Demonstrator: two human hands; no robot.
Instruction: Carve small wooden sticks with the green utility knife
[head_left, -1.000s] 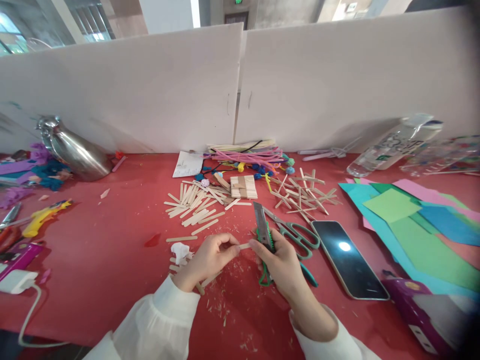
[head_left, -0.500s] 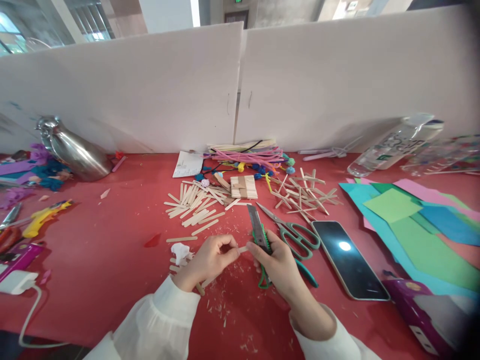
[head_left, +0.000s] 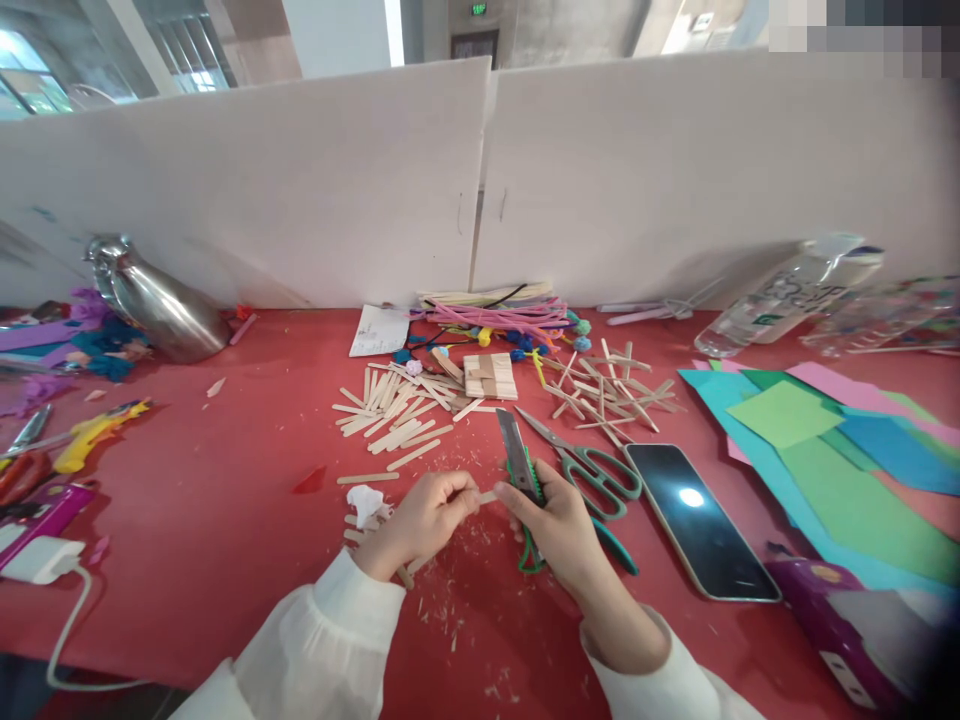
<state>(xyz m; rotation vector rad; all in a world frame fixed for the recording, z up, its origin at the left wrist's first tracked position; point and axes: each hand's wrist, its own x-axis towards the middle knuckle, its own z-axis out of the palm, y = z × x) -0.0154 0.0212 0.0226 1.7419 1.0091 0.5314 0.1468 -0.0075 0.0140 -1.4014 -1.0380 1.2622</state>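
Note:
My left hand (head_left: 424,520) is closed in a pinch on a short wooden craft stick piece (head_left: 487,496) just above the red table (head_left: 225,560). My right hand (head_left: 559,525) is wrapped round a green utility knife (head_left: 519,460), its grey blade pointing away from me, and its thumb touches the other end of the stick piece. Wood shavings (head_left: 457,600) lie scattered under and in front of both hands. A crumpled white scrap (head_left: 365,503) lies just left of my left hand.
A pile of craft sticks (head_left: 390,415), a glued stick panel (head_left: 489,376), thin stick crosses (head_left: 607,392), pipe cleaners (head_left: 499,315). Green scissors (head_left: 592,470) and a phone (head_left: 697,520) lie right of my hands. Coloured paper (head_left: 825,440), plastic bottle (head_left: 787,295), metal flask (head_left: 157,305), charger (head_left: 41,560).
The knife in my right hand has shifted slightly left, toward the stick piece; both hands otherwise stay in place. The view has dropped a little.

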